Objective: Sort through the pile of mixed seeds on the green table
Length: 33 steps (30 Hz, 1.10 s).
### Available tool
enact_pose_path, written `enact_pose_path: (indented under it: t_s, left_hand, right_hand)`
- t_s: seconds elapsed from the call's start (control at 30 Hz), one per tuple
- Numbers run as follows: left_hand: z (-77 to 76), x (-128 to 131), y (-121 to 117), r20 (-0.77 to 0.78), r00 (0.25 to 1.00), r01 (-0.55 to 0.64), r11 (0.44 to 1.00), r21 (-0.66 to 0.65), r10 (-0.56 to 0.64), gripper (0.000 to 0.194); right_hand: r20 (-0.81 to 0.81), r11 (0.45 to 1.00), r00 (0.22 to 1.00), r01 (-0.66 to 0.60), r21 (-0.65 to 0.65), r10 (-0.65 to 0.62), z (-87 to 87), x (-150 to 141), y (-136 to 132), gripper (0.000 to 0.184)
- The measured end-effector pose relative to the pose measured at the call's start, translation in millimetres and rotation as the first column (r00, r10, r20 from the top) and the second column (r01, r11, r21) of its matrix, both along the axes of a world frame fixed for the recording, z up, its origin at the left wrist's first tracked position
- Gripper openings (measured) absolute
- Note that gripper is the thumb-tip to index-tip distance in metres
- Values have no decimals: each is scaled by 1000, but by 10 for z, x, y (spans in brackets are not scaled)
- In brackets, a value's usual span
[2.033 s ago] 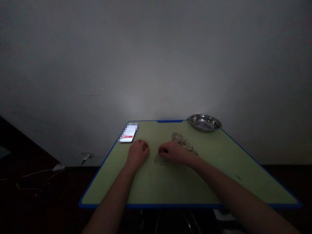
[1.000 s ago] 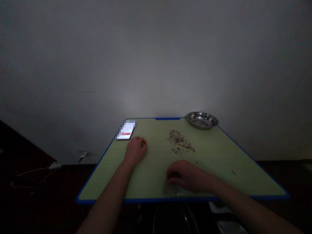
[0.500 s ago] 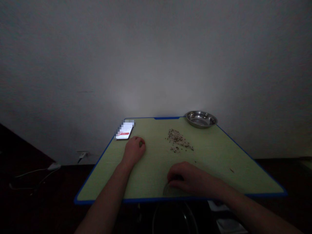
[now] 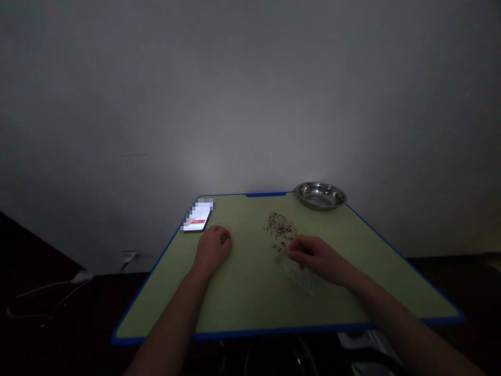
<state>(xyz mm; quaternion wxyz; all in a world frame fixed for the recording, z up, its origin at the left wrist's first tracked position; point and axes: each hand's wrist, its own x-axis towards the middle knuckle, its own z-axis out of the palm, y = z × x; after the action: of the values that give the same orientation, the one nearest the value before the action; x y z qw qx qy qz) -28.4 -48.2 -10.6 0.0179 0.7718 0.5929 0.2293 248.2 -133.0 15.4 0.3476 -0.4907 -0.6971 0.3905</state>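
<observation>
My right hand pinches the edge of a small clear plastic bag, which hangs tilted over the middle of the table. Just beyond the fingers lies a loose pile of small dark and pale grains, partly covered by my right hand at its near right side. My left hand rests on the left side of the tabletop with its fingers curled; whether anything is inside them is hidden. Close beyond it lies a phone with its screen lit.
The light green table has a blue rim and stands against a grey wall. A shallow steel bowl sits at the far right corner. White cables and a plug are at the lower left.
My right hand has moved forward from the near table edge to beside the grains, bringing the plastic bag along. My left hand stays in place.
</observation>
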Motion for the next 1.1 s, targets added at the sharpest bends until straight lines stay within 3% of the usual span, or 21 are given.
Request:
enact_pose_path:
  t_s: [0.1, 0.27, 0.33, 0.5, 0.6, 0.7, 0.8, 0.93, 1.1]
  left_hand:
    - [5, -6, -5, 6, 1000, 15, 1000, 9, -15, 17]
    - [10, -11, -4, -15, 1000, -4, 1000, 15, 5, 15]
    - [4, -16, 6, -25, 1000, -9, 1000, 11, 9, 15]
    - [-9, -26, 17, -12, 1000, 3, 1000, 21, -3, 16]
    - [-4, -20, 7, -22, 1000, -1, 1000, 27, 2, 16]
    - [2, -13, -6, -28, 1000, -7, 1000, 24, 8, 16]
    - [-3, -17, -10, -21, 1000, -8, 1000, 25, 9, 16]
    - [-17, -25, -1, -25, 1000, -14, 999, 43, 15, 16]
    - [-15, -23, 26, -31, 999, -30, 999, 14, 30, 17]
  right_hand:
    - [-118, 986, 979, 168, -21, -169, -48, 199, 66, 28]
    - [-349, 898, 831, 432, -85, -433, -114, 432, 90, 40]
    - [-412, 887, 794, 453, -87, -446, -126, 456, 90, 40]
    - [-630, 922, 693, 373, -104, -351, -98, 415, 95, 45]
    - [-680, 918, 638, 372, -137, -361, -102, 401, 107, 43]
    - [-642, 903, 670, 422, -82, -371, -159, 431, 131, 25]
    - [-568, 865, 706, 501, -20, -422, -223, 486, 164, 31]
    - [-551, 804, 670, 595, -3, -498, -258, 530, 203, 44]
    - [-538, 843, 713, 537, 4, -451, -296, 525, 251, 49]
